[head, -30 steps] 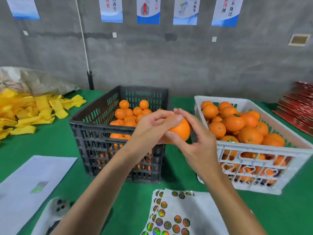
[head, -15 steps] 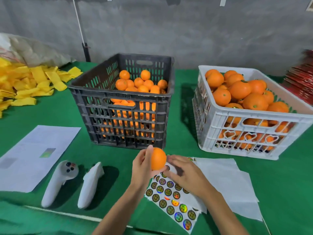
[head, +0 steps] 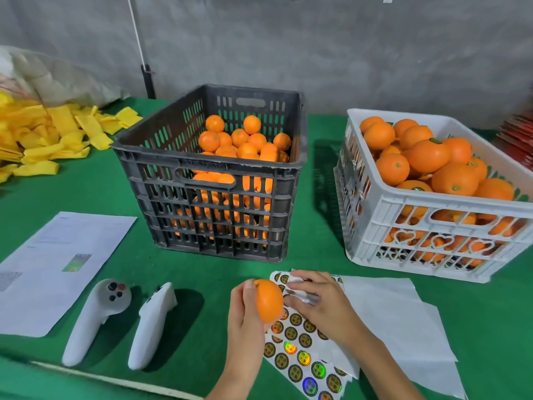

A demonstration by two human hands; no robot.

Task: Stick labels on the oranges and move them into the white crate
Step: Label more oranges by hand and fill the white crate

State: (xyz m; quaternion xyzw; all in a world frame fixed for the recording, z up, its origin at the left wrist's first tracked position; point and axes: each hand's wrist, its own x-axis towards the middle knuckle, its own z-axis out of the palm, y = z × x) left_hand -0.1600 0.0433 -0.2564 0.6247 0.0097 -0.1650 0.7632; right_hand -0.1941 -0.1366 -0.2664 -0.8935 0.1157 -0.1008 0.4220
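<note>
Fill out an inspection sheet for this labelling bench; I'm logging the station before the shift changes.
Surface: green cloth over the table.
Job's things: orange in the left hand; label sheet under both hands; black crate part full of oranges; white crate heaped with oranges.
Clutter: two white controllers, printed paper, yellow sleeves, blank backing sheets, red stack at far right.
Grippers: left hand grips the orange; right hand picks at the label sheet.
Cables: white cord running down the wall.
Surroundings: grey wall; pale sack at back left.
</note>
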